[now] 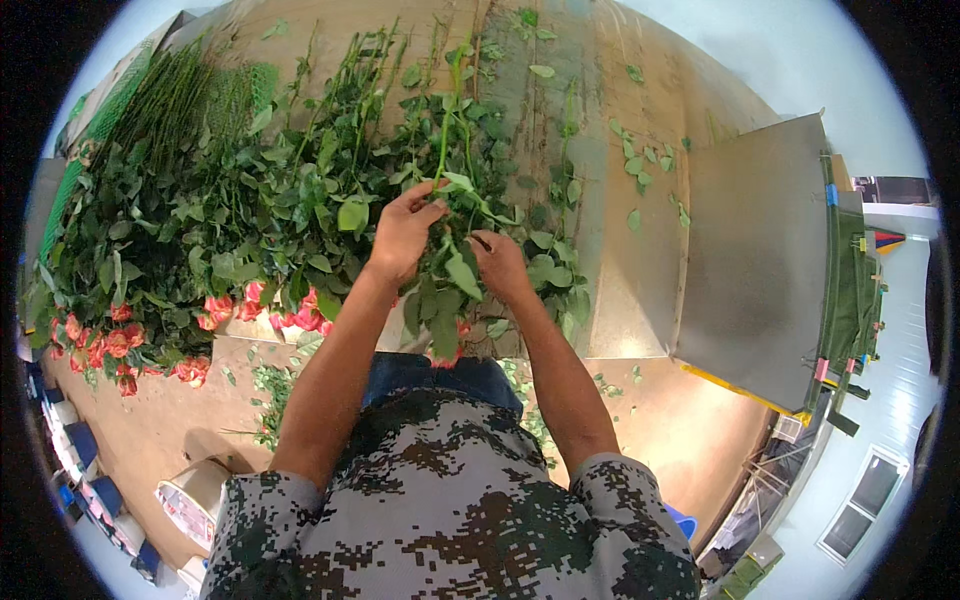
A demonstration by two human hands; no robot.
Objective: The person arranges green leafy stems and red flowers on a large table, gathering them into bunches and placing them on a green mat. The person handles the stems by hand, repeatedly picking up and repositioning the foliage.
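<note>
My left hand (403, 232) is closed, with thumb and fingers pinching the green stem of a rose (444, 140). The bare stem points away from me, and its leafy end hangs toward my body, where a pink-red bloom (446, 357) shows. On the other side of the leaves my right hand (498, 262) is closed, its fingertips among the foliage; what they pinch is hidden. Left of my hands, a wide heap of cut roses (250, 200) covers the table, stems pointing away and pink-red blooms (120, 340) over the near edge.
Green netting (98, 135) borders the heap at the far left. Loose leaves (640, 165) are scattered on the table (640, 280), right of my hands. A grey upright panel (750, 250) stands at the right end. Below, leaf litter (270, 390) and a white bucket (190, 500) are on the floor.
</note>
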